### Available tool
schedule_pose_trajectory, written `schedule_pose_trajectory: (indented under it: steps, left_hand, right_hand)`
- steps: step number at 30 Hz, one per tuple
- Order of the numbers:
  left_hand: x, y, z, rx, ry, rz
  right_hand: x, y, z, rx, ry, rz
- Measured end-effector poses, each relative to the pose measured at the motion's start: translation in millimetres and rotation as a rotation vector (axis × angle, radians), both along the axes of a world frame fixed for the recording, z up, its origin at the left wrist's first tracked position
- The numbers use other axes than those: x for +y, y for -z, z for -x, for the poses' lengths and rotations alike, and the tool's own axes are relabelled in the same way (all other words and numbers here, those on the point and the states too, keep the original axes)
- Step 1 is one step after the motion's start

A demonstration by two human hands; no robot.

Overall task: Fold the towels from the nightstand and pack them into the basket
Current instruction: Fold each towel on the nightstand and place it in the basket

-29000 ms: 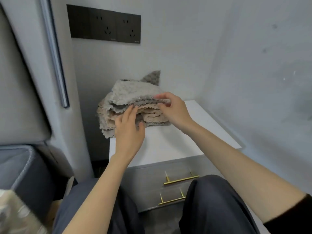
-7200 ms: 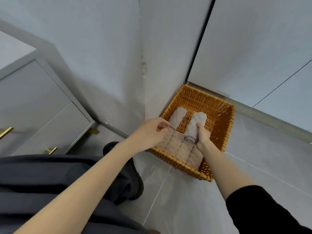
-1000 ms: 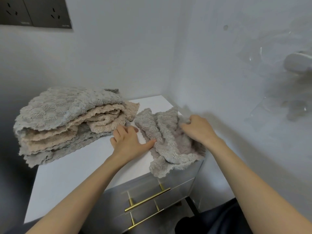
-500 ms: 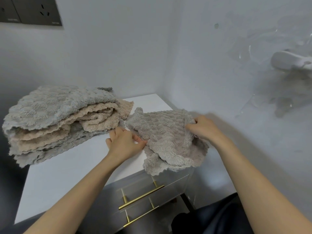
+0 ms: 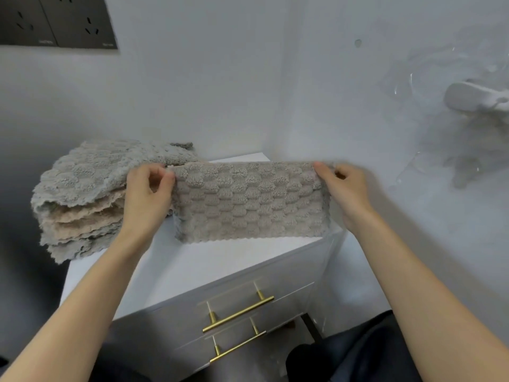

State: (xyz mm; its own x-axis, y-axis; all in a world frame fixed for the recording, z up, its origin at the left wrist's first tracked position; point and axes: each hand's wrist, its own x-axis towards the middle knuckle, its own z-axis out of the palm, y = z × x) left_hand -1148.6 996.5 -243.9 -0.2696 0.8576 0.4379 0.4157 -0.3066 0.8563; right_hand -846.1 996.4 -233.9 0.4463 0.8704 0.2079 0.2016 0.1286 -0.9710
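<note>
A grey-beige bubble-textured towel is stretched flat between my hands above the white nightstand, folded in half with its scalloped lower edge hanging near the top's front right part. My left hand pinches its upper left corner and my right hand pinches its upper right corner. A stack of several grey and beige towels lies on the nightstand's back left, just behind my left hand. The basket is out of view.
The nightstand stands in a wall corner, with walls close behind and to the right. Two drawers with gold bar handles face me. A dark socket panel is on the wall at upper left. My dark-trousered knee is at lower right.
The towel lay crumpled on the nightstand's right side half a second ago; both hands have taken its top corners, lifted it and pulled it taut into a flat rectangle.
</note>
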Motion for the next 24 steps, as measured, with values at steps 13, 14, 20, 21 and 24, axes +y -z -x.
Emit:
schedule_pose_trajectory:
  steps: [13,14,20,21,24]
  left_hand:
    - [-17.3,-11.8,1.4,-0.191,0.109,-0.127]
    - [-16.0,-8.9,2.4,-0.129,0.072,-0.094]
    - [-14.8,11.6,5.3,0.336,0.020,0.165]
    - [-15.8,14.1,4.3,0.413,0.025,0.186]
    - [-16.6,21.2,0.4,0.628,0.005,0.202]
  right_hand:
    - [-7.3,-9.9,9.6,0.007,0.032,-0.140]
    - [-5.7,-6.4,7.7,-0.031,0.025,-0.067]
    - [5.6,10.1,6.1,-0.245,-0.137,0.324]
    - [6.7,11.8,7.6,-0.292,-0.182,0.363]
    - [8.8,15.6,7.6,-0.484,-0.228,0.433]
